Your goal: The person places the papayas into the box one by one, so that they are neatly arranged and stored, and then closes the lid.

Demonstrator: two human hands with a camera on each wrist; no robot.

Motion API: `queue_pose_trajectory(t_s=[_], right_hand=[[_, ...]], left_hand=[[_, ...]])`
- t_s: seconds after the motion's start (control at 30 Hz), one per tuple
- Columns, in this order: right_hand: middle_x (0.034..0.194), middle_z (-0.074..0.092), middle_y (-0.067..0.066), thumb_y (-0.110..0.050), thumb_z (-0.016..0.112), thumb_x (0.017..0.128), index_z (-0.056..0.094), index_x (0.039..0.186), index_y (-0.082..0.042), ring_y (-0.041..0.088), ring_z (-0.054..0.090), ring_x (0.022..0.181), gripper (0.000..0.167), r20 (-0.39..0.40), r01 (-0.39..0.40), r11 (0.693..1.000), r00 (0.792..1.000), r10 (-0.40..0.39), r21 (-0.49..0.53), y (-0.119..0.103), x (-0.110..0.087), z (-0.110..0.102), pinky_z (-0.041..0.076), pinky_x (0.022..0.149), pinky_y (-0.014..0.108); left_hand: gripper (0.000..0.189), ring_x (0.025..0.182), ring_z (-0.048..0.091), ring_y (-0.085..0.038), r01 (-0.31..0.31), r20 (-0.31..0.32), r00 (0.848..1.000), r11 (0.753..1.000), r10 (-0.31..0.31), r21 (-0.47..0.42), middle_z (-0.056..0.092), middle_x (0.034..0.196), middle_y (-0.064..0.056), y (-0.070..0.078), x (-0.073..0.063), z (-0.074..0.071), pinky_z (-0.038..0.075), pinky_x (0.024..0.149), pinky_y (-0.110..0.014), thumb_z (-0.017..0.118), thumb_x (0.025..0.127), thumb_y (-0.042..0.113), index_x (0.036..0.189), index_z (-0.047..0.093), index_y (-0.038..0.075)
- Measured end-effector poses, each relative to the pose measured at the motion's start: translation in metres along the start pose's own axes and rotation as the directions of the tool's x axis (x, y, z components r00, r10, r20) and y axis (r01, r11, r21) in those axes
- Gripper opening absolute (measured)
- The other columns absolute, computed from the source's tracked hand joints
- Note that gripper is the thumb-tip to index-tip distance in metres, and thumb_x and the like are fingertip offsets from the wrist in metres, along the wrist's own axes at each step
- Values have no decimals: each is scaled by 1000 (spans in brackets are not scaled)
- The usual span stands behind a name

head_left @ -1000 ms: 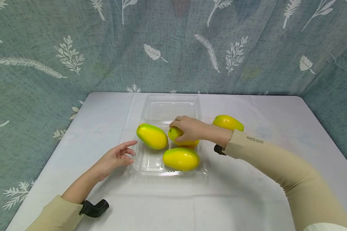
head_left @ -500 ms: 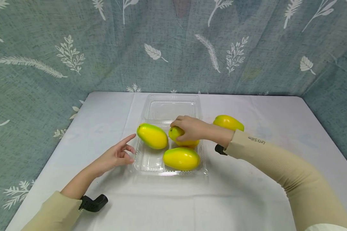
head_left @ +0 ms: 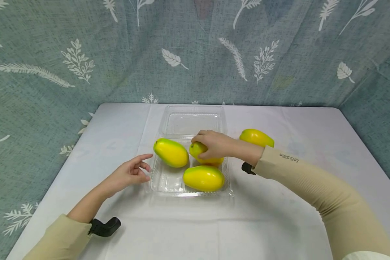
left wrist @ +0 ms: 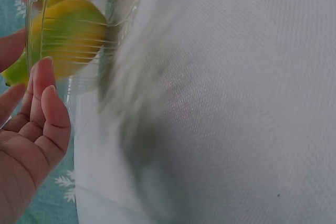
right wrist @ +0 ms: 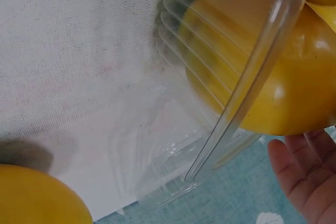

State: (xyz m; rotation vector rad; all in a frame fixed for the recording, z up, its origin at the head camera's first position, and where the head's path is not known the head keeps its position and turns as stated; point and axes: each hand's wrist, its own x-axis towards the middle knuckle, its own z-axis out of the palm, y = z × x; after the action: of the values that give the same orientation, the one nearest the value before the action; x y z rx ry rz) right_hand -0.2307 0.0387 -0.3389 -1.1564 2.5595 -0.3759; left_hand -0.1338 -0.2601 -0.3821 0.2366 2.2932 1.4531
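Note:
A clear plastic clamshell box (head_left: 167,180) lies open on the table with three yellow-green papayas in it. In the head view, one papaya (head_left: 170,153) sits at the back left and another papaya (head_left: 203,178) at the front right. My right hand (head_left: 212,144) grips the back-right papaya (head_left: 197,148) from above, fingers over its far side and thumb on its near side. Beside the box's left wall is my left hand (head_left: 128,175), fingers loosely bent and holding nothing. In the left wrist view, the fingertips (left wrist: 47,69) overlap the clear wall.
A further papaya (head_left: 256,138) lies on the white-covered table (head_left: 195,231) to the right of the box, behind the right forearm. The box's clear lid (head_left: 193,124) is folded back flat toward the patterned cloth backdrop (head_left: 195,54).
My left hand has shifted slightly up along the box's left side; its index finger straightened, then bent again. The right hand stays on the same papaya, nearly still.

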Motion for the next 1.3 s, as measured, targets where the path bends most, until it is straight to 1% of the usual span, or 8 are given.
queue_pose_trajectory(t_s=[0.1,0.37,0.47,0.63,0.73,0.87,1.03,1.3], right_hand=[[121,52,9,-23,63,81,53,126,-9,21,49,102,47,3,0,1000,1000,0,11,0,-1,0,43,84,34],[124,50,10,-24,64,82,46,132,-14,23,48,106,54,51,-11,999,999,9,49,6,-5,0,42,89,37],[124,50,9,-22,66,81,45,131,-15,23,48,106,55,37,-4,998,999,1,70,8,-6,1,41,90,37],[125,50,9,-19,67,80,47,130,-14,22,48,106,54,-28,44,992,999,-40,118,8,-5,4,42,90,35],[125,51,9,-18,67,80,47,129,-14,22,48,106,53,-51,54,990,998,-48,131,6,-3,7,43,88,34],[127,50,8,-20,67,81,47,130,-15,21,48,108,54,-44,52,992,998,-48,112,2,0,9,43,88,34],[129,48,8,-22,67,81,45,132,-16,22,47,110,56,-33,38,995,999,-35,89,-1,2,10,43,89,34],[130,48,9,-23,66,82,43,134,-12,22,46,112,59,-24,41,993,999,-39,108,-1,1,10,42,90,35]], left_hand=[[71,75,51,-11,5,2,1000,1000,-5,-3,50,108,-18,-1,0,1,43,66,-21,67,82,15,141,30,4],[64,78,53,-13,11,18,1000,1000,-11,7,52,106,-13,-6,4,2,44,69,-22,65,84,17,138,35,5],[63,79,53,-13,9,20,1000,1000,-9,4,52,106,-13,-7,4,2,45,70,-22,65,84,17,138,35,5],[64,80,54,-12,2,24,1000,1000,-2,-1,52,104,-13,-6,3,2,45,72,-21,64,84,16,139,34,3],[64,80,54,-12,0,23,1000,1000,0,-3,52,104,-12,-6,3,2,46,73,-21,64,84,15,139,34,3],[63,80,54,-12,4,23,1000,1000,-4,-2,52,104,-13,-7,3,2,46,73,-21,64,84,16,139,34,4],[62,80,54,-13,-4,29,1000,1000,4,-4,52,103,-13,-8,2,2,46,74,-22,63,85,15,139,34,3],[62,79,54,-12,-1,31,1000,1000,1,-11,52,102,-12,-8,2,2,45,74,-22,63,84,15,138,35,3]])
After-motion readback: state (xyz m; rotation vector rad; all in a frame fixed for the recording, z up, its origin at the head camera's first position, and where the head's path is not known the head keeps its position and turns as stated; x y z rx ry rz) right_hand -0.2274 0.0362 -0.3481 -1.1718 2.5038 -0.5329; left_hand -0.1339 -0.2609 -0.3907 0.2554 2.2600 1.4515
